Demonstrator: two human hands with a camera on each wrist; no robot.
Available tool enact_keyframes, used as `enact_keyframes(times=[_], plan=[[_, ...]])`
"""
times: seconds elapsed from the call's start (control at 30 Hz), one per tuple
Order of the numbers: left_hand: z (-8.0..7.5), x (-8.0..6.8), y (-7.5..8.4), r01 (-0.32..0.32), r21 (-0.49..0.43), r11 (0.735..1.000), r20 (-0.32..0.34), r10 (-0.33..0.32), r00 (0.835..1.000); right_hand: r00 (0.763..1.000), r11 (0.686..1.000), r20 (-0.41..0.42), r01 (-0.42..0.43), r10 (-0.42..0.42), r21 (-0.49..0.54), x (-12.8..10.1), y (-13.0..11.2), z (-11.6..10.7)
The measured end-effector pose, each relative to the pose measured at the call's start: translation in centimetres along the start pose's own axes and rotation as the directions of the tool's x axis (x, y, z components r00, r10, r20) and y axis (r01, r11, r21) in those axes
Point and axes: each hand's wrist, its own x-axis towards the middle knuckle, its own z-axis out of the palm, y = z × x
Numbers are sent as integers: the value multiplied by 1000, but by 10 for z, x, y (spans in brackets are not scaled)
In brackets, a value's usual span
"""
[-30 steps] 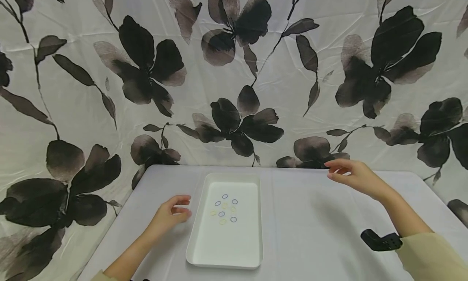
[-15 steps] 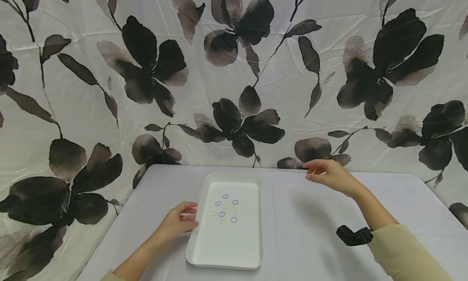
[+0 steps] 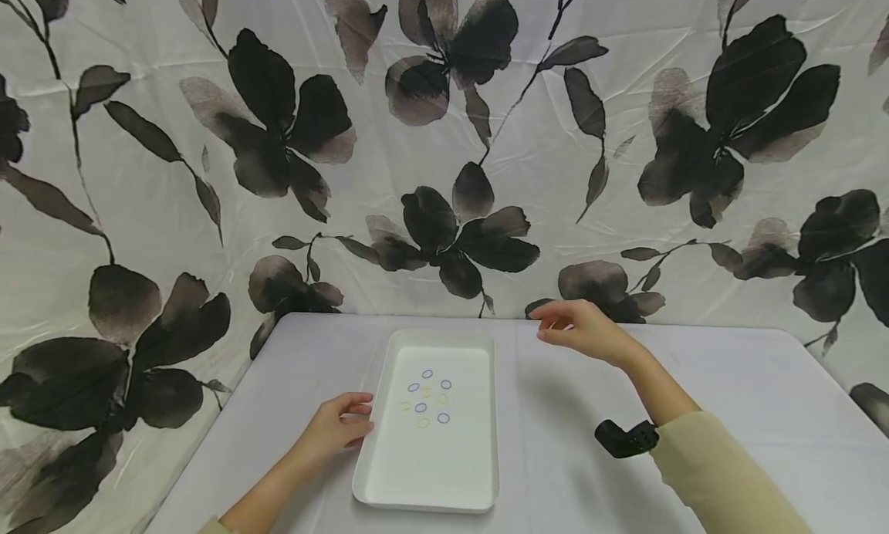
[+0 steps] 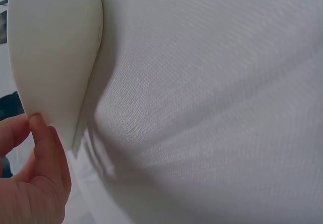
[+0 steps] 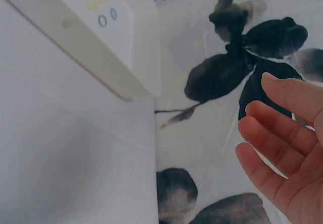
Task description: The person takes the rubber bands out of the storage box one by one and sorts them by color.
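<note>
From the head view, a shallow white plastic tray (image 3: 434, 472) sits on the grey table (image 3: 694, 380). Small blue and yellow rubber rings (image 3: 427, 400) lie in its far half. The left hand (image 3: 336, 430) touches the tray's left rim with bent fingers. The right hand (image 3: 583, 329) hangs in the air, right of the tray's far corner, fingers loose, holding nothing.

From the left wrist view, the fingertips (image 4: 40, 133) touch the tray's edge (image 4: 50, 57).

From the right wrist view, the fingers (image 5: 282, 133) are a little bent and hold nothing. The tray (image 5: 86, 42) is well apart.
</note>
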Motion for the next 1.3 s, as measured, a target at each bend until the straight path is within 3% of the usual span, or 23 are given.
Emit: enact_keyframes(times=[0.73,1.03,1.3], plan=[[4,2,5,45,-49,998,3,-45,999,998,993,59,-19,12,117,39,-17,45],[2,6,5,87,-140,986,23,-84,996,992,980,125,-60,36,192,61,-16,76],[5,5,4,37,-39,999,-19,-38,999,983,960,152,-136,101,245,74,-15,106]])
